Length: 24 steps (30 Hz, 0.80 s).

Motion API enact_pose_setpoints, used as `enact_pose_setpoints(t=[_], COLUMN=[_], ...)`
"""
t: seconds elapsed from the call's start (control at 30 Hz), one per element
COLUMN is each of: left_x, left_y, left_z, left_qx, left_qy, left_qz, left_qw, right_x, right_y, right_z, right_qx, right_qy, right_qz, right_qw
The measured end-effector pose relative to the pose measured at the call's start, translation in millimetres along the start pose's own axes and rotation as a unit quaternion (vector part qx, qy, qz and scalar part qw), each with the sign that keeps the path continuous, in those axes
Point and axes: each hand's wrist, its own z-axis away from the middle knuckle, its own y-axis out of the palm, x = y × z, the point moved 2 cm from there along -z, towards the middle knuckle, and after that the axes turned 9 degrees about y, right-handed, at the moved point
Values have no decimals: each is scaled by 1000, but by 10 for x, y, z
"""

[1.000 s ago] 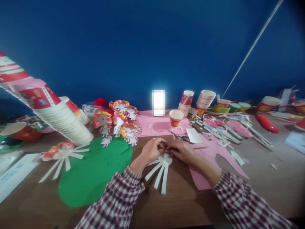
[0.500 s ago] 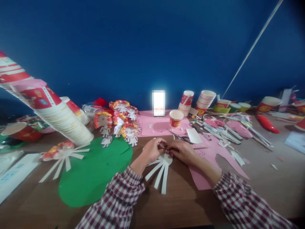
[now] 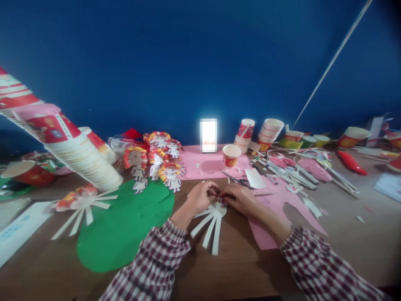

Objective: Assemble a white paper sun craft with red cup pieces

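At the centre of the table lies a cut paper cup (image 3: 216, 212), its white strips fanned out toward me. My left hand (image 3: 202, 197) is closed at its upper left edge, fingertips pinched together. Close against it, my right hand (image 3: 239, 198) is also closed, at the cup's upper right side. A small red patterned bit shows under the right fingers. What the fingertips hold between them is too small and hidden to name. A thin brown stick (image 3: 263, 193) lies by the right hand, over pink paper (image 3: 266, 234).
Green sheet (image 3: 125, 234) and another cut cup (image 3: 86, 202) lie left. A long cup stack (image 3: 90, 161) leans in from the left. Behind are paper figures (image 3: 156, 161), scissors (image 3: 239, 180) and a single cup (image 3: 232, 155). Pens (image 3: 293, 173) and scraps lie right.
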Motion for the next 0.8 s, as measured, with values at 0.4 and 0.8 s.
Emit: enact_pose_setpoints(t=[0.4,0.8], left_x=[-64,-49], left_y=[-9,-8], left_z=[-14,-5], left_qx=[2,-6], left_qy=[-15,2], left_qz=[2,2], left_qw=[1000,1000], right_x=[9,17], right_y=[-4,-11], right_z=[5,0], right_qx=[-2,-1], right_qy=[-2,0], right_qz=[-3,-6], right_qw=[1000,1000])
